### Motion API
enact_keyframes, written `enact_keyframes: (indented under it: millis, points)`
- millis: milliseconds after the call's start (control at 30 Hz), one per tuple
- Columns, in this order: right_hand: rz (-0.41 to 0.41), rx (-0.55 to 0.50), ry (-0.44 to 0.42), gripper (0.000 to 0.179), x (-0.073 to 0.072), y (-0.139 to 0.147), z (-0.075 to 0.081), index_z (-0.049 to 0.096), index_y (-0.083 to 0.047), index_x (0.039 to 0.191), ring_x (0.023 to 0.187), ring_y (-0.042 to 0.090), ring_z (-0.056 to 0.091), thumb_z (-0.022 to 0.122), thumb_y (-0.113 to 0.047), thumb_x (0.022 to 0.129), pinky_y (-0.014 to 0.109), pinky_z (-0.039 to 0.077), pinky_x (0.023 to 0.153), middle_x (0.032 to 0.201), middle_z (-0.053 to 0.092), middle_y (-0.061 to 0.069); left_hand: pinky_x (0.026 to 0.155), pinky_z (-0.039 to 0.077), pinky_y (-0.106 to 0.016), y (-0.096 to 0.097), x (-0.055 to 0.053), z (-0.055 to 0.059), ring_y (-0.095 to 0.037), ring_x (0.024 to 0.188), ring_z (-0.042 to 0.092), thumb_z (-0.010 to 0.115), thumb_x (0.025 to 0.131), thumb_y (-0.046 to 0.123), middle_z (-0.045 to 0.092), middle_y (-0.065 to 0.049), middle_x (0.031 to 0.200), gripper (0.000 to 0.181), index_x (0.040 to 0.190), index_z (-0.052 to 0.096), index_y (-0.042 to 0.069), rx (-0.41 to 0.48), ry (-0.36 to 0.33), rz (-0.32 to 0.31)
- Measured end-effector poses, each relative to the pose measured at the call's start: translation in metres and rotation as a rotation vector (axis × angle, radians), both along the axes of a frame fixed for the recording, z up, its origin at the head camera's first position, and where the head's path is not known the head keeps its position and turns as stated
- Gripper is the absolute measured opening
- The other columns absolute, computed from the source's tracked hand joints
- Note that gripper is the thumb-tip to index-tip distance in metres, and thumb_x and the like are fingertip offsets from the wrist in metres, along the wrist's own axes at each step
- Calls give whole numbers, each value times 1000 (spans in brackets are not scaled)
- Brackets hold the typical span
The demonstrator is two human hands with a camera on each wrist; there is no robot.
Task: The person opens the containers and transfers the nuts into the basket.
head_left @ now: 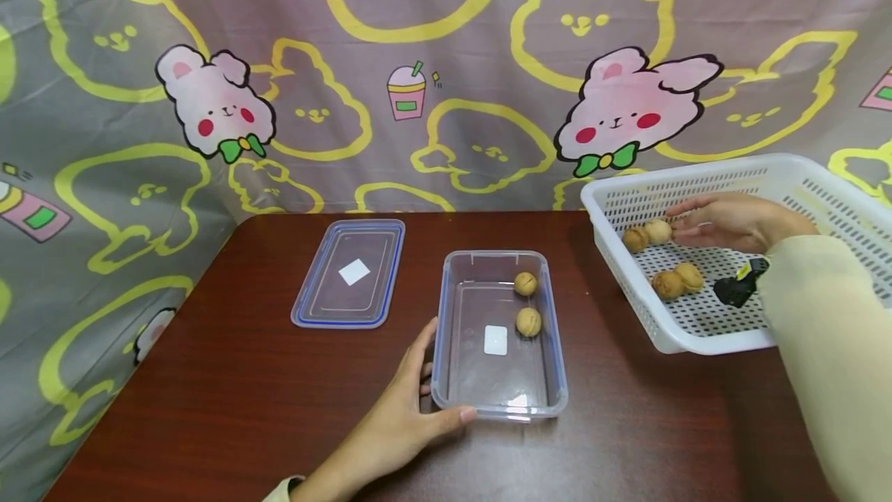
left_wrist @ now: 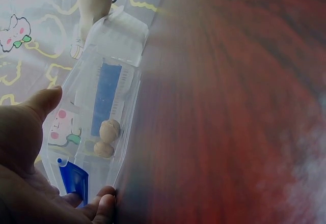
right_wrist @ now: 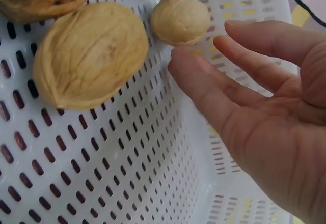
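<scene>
My left hand (head_left: 400, 413) grips the near left corner of a clear plastic container (head_left: 463, 378), its thumb along the front wall and its fingers against the left side. Two walnuts (head_left: 528, 322) lie by the container's right wall. Over the white perforated basket (head_left: 630, 289), my right hand (head_left: 732, 221) reaches in with fingers extended and nothing between them. Its fingertips are right beside a pale walnut (right_wrist: 180, 19), which sits against a browner walnut (head_left: 635, 239). Nearer the front of the basket, another pair of walnuts (head_left: 668, 285) lies together.
A clear lid with a blue seal (head_left: 324, 304) lies flat on the dark red wooden table (head_left: 244, 378), left of the container. A black device with a yellow label (head_left: 735, 289) shows at the right wrist. Behind the table hangs a patterned cloth (head_left: 474, 91).
</scene>
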State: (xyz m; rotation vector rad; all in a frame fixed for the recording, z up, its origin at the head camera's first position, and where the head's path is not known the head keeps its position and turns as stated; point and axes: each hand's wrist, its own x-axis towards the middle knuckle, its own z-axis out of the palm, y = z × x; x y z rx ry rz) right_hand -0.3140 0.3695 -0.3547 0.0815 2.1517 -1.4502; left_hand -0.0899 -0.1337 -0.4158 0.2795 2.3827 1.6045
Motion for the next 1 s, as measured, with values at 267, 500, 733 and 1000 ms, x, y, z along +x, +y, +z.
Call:
enact_keyframes:
  millis: [267,500,733,1000]
  points:
    - [14,126,101,51,-1,-7,7,36,10,154,101,6,68,47,-18,112,39,58,99,105,68,-15,107,48,-52,-1,1,0,-38,137,51,88,85,36,40,-17,160,113,168,11,35,-5,-12,3]
    - [1,149,159,34,3,-8,16,57,-5,139,99,2,67,54,-22,110,33,59,94,102,67,-21,103,51,-46,0,1,0,-39,135,52,87,85,36,40,-19,160,113,168,11,34,0,-17,-3]
    - [-38,219,249,43,7,-26,37,52,3,142,93,-2,63,54,-26,110,28,59,85,100,63,-22,104,51,-49,-1,1,-1,-39,135,52,88,85,36,39,-18,160,113,168,11,34,-4,-13,4]
    - [-47,277,359,50,13,-52,60,50,5,143,93,-5,61,59,-29,108,24,59,83,109,62,-16,106,49,-51,-1,0,-2,-38,135,52,87,85,36,43,-19,157,113,169,11,31,8,2,-7]
